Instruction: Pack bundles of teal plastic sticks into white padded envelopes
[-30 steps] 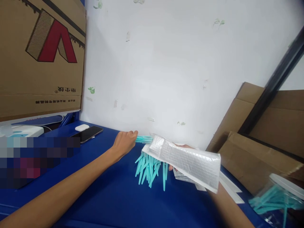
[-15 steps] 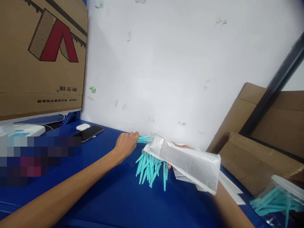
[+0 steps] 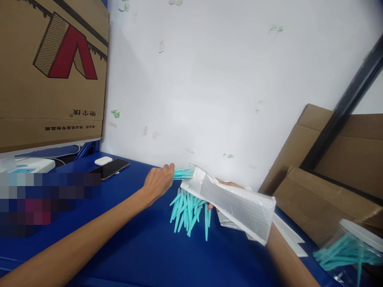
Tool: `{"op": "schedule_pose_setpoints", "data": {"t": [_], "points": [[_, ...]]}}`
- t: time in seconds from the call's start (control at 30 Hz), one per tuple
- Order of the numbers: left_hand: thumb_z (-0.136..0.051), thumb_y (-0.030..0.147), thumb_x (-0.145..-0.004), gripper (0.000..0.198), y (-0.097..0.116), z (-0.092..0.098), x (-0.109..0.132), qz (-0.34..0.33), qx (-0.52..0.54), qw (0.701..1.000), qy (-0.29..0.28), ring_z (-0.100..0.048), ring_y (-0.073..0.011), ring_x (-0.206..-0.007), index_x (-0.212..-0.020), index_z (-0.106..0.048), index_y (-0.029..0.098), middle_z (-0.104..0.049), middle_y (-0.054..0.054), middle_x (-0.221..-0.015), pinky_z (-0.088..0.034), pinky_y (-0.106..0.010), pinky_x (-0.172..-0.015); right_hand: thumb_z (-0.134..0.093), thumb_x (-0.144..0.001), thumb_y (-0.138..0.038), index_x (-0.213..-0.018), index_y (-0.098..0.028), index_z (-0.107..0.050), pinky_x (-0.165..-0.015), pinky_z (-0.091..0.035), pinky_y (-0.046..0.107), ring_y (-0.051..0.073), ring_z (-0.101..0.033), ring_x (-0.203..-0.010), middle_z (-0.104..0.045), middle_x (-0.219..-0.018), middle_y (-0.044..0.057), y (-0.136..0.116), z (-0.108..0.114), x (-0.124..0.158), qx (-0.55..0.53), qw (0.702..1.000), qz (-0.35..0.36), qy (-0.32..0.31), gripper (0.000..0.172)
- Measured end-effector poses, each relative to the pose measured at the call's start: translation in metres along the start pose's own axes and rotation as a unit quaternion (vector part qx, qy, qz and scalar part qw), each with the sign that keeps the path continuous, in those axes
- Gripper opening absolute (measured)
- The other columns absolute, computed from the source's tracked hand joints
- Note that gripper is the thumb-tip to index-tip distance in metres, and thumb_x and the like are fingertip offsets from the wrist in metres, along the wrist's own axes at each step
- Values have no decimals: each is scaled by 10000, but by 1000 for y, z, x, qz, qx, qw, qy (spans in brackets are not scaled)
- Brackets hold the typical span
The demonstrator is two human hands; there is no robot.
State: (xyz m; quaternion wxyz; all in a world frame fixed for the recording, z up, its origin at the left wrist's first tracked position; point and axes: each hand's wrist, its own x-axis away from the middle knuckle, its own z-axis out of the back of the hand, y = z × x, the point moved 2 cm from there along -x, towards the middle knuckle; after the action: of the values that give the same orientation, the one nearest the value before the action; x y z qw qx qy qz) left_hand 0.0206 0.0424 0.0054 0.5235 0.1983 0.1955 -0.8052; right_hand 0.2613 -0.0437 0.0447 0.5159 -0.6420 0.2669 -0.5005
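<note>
L hand (image 3: 158,180) has a tight fistful of teal sticks (image 3: 183,173), tips right at the L end of the silver bubble pouch (image 3: 239,207); can't tell how far in, if at all. R hand (image 3: 229,183) holds the pouch from behind, mostly hidden, fingertips showing at its near edge. Loose pile (image 3: 186,211) of more sticks sits just below, on the blue table (image 3: 143,251). Risks, IMO: uneven tips could snag the pouch lip b/c the film looks floppy; a looser L grip might fan the bunch & drop strays onto the pile. If the R hold slips, the pouch prob. sags & its opening folds. Clear tub (image 3: 344,255) w/ more sticks: far R, well apart.
</note>
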Motion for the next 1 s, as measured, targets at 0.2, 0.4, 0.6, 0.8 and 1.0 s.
{"op": "schedule_pose_setpoints", "data": {"t": [0.2, 0.4, 0.6, 0.8, 1.0], "points": [[-405, 123, -860, 201, -4, -5, -3, -23, 7, 1000, -1, -677, -270, -711, -1013, -534, 137, -669, -117, -852, -433, -305, -601, -384, -903, -617, -1170, -168, -582, -520, -487, 201, 126, -652, -592, -696, -848, 61, 5, 9, 2, 65, 997, 35, -21, 558], [-320, 41, -858, 271, -7, -6, -5, -32, -11, 999, 21, -657, -254, -679, -1017, -520, 132, -634, -121, -864, -416, -299, -574, -472, -819, -679, -1274, -227, -495, -662, -520, 254, 146, -676, -696, -700, -870, 55, 20, 17, 13, 128, 972, 196, -12, 642], [-261, -9, -853, 344, -3, -6, -4, -55, -42, 997, 36, -648, -248, -669, -1005, -538, 126, -610, -115, -830, -397, -282, -539, -445, -879, -619, -1323, -232, -467, -654, -502, 204, 117, -679, -749, -710, -918, 42, 21, 16, 11, 102, 979, 174, -29, 589], [-337, 102, -884, 239, -2, -1, -1, -64, -29, 996, 58, -643, -253, -606, -975, -554, 146, -632, -91, -782, -381, -283, -499, -506, -904, -528, -1267, -240, -545, -541, -463, 137, 74, -669, -667, -716, -961, 34, 12, 21, -4, 39, 981, 93, -168, 465], [-465, 159, -783, 164, -1, 1, 1, -103, 10, 994, 39, -654, -266, -630, -923, -550, 164, -672, -77, -776, -382, -300, -511, -680, -771, -523, -1344, -224, -496, -647, -516, 227, 149, -685, -720, -742, -876, 65, 15, 19, -2, 79, 977, 181, -84, 672]]}}
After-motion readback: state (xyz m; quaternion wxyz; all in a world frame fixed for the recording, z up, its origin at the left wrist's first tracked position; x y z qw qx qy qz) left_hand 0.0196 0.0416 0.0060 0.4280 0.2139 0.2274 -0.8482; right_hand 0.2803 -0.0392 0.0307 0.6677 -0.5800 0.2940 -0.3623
